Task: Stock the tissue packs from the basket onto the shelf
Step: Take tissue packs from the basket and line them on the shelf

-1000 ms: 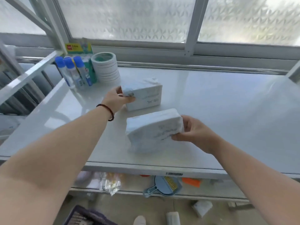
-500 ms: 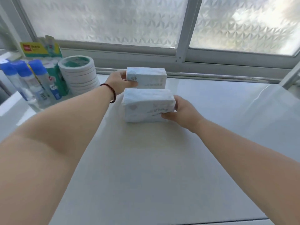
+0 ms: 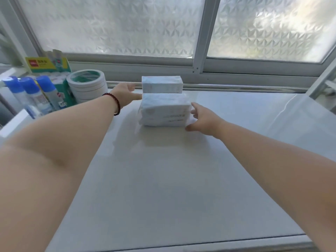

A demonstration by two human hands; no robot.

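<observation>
Tissue packs, two of them, sit on the white shelf (image 3: 181, 179) ahead of me, one behind the other and close enough that I cannot tell whether they touch. The rear pack (image 3: 162, 84) stands against the window rail; the front pack (image 3: 164, 113) lies just before it, its film wrapper wrinkled and shiny.

My left hand (image 3: 125, 94) is at the left end of the packs, fingers spread and open, the tips near the gap between the two; I cannot tell whether they still press on the wrapper. My right hand (image 3: 203, 118) is at the right end of the front pack, fingers loosely splayed, thumb low by the bottom corner, gripping nothing.

I judge these packs light and soft: paper under thin plastic, so they dent under a pinch and spring back. The film looks slick, and the smooth shelf would let a pack slide at a nudge. Best hold, I think, is across the short ends or spanning the top with a wide palm, not by the loose wrapper edge, which could tear or slip.

To the left stand rolls of tape (image 3: 87, 84) and blue-capped bottles (image 3: 36, 95), near enough that a sideways push could bump them. The basket is out of view.
</observation>
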